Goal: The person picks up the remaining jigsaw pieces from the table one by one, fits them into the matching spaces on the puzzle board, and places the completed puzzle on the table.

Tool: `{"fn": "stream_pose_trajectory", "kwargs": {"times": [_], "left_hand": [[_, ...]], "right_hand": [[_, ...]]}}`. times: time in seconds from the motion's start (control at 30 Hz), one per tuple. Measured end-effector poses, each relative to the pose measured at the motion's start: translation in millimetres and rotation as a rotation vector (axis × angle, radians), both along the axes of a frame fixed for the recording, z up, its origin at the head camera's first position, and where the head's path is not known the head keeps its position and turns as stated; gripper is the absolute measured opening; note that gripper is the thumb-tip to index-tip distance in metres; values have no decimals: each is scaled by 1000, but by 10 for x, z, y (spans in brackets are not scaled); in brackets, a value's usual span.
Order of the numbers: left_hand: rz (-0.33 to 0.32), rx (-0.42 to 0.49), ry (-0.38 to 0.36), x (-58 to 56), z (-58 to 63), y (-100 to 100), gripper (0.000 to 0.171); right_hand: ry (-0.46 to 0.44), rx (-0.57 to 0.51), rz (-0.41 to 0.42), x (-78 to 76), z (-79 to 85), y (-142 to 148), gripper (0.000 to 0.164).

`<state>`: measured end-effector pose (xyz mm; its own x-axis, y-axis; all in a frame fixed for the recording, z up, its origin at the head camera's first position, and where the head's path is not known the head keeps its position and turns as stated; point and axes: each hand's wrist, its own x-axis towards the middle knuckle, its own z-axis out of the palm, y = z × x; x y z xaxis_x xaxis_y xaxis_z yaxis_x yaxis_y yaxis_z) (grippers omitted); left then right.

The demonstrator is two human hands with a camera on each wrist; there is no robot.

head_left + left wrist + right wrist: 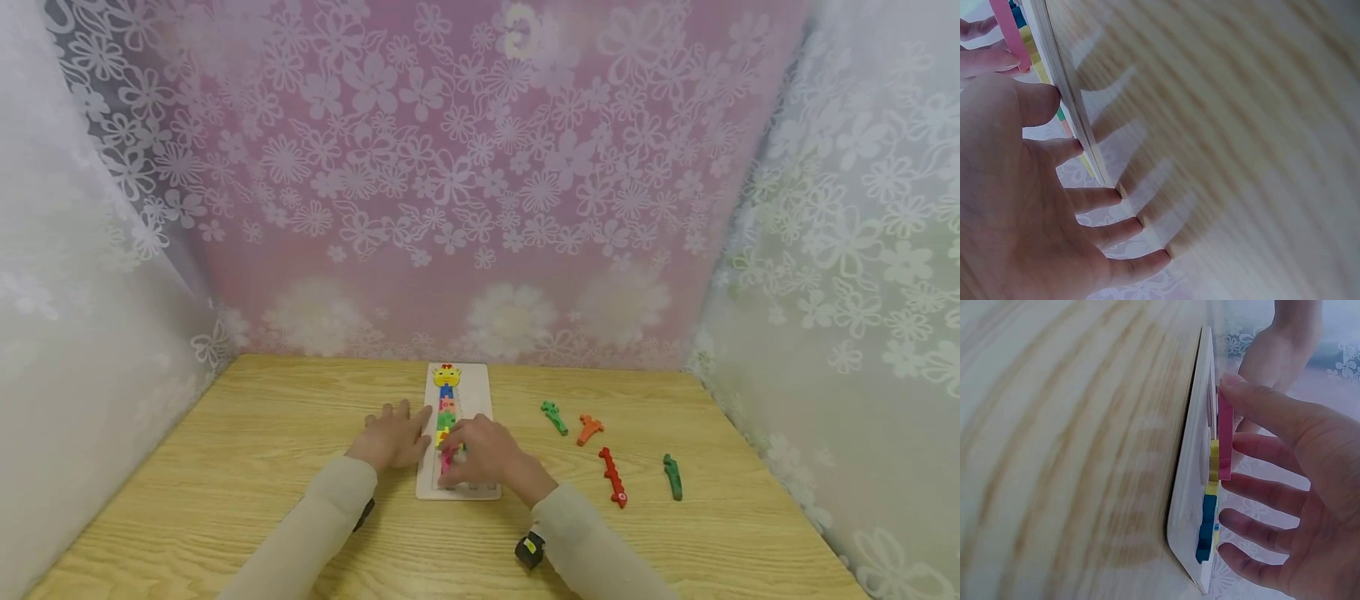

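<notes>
A pale wooden puzzle board point(476, 385) lies on the table, with a yellow giraffe head point(446, 377) at its far end. Below the head runs a column of coloured neck pieces point(446, 405). My right hand point(486, 450) pinches a pink puzzle piece point(1225, 434) between thumb and fingers, close over the near part of the board. Beside it, in the right wrist view, a yellow piece point(1214, 469) and a teal piece point(1205, 531) sit on the board. My left hand point(390, 437) spreads its fingers, with thumb and fingertips at the board's left edge.
Right of the board lie loose pieces on the wooden table point(300, 392): a green one point(554, 417), an orange one point(589, 429), a long red one point(612, 477) and a dark green one point(672, 477). A flowered curtain point(480, 208) hangs behind the table.
</notes>
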<state>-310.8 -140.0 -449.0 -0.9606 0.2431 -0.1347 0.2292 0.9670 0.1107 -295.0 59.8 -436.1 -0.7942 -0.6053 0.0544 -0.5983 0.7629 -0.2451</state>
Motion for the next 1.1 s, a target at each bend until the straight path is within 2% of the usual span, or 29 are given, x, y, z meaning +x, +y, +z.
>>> {"fn": "stream_pose_trajectory", "kwargs": {"times": [0.7, 1.1], "left_hand": [[-18, 19, 7, 25, 16, -4, 60], [-13, 22, 5, 33, 43, -1, 60]], "right_hand": [[69, 27, 43, 37, -9, -115, 44], [83, 40, 10, 41, -20, -125, 45]]}}
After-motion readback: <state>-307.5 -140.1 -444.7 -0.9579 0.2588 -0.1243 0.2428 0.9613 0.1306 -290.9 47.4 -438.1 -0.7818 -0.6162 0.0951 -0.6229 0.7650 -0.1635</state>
